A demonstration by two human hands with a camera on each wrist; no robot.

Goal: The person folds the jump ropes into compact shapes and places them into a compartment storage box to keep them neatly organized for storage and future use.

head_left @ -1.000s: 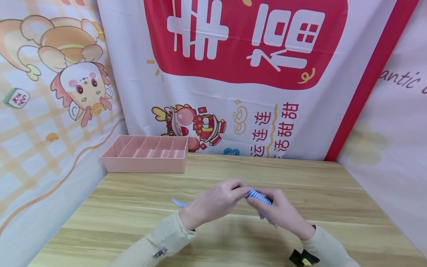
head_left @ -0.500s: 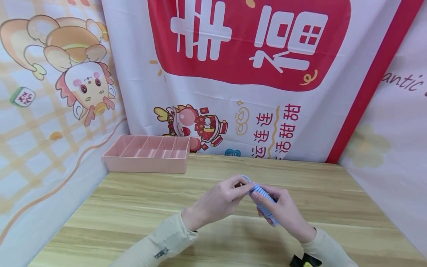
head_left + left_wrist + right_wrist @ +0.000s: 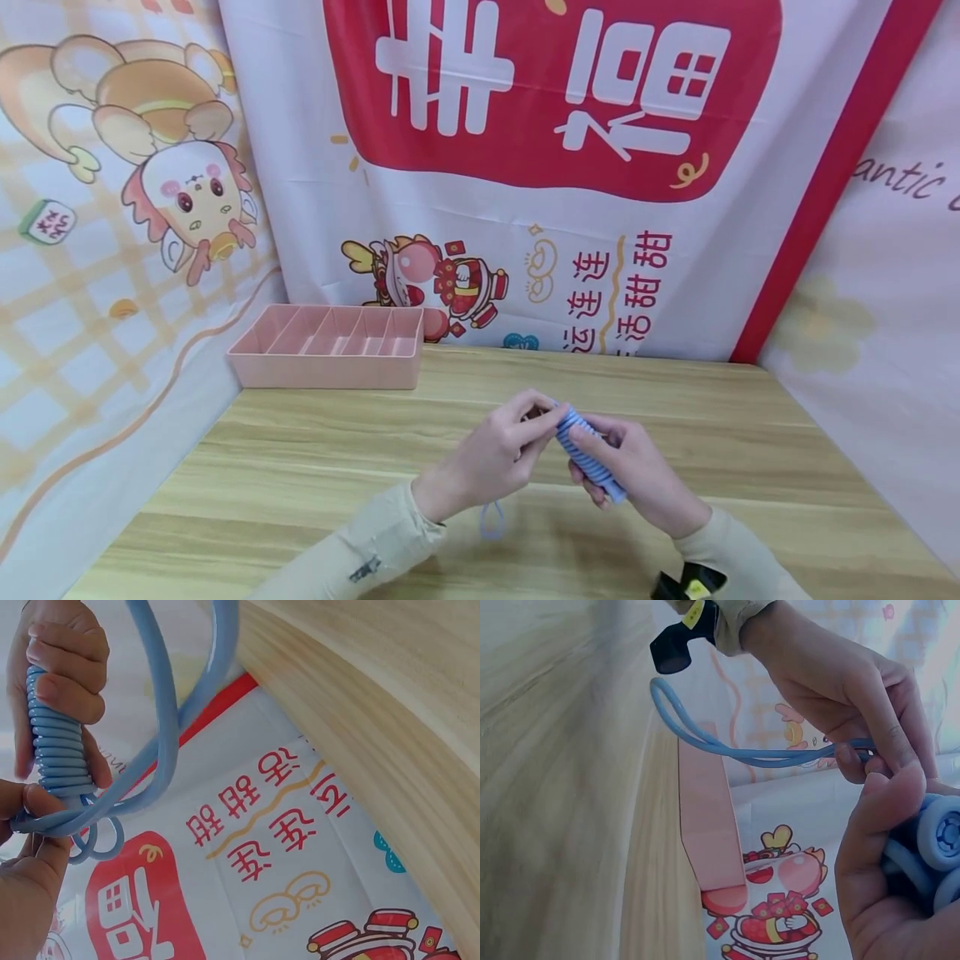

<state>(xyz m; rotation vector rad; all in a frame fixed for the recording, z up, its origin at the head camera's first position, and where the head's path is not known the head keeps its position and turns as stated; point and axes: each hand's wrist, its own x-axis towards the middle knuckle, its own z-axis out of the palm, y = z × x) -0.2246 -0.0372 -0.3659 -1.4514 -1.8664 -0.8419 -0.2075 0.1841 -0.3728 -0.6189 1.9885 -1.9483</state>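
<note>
My right hand (image 3: 637,475) grips a light blue jump rope (image 3: 587,458), its cord wound in tight turns round the handles. In the right wrist view a round handle end (image 3: 941,832) sticks out beside the thumb. Close by at the upper end of the bundle, my left hand (image 3: 495,454) pinches the cord between thumb and fingers. A free doubled loop of cord (image 3: 492,523) hangs below that hand; it shows large in the left wrist view as a bent cord (image 3: 166,724). Small bends of cord (image 3: 105,836) stand out at the bundle's end.
A pink divided tray (image 3: 322,371) stands at the back left of the wooden table (image 3: 300,467). Printed cloth walls (image 3: 525,217) close off the back and both sides. A black wrist camera (image 3: 686,582) sits at the right sleeve.
The free loop pointed out left of the left hand, was out of sight half a second ago, and now hangs below it. A bend of cord above the fingers has gone down against the bundle.
</note>
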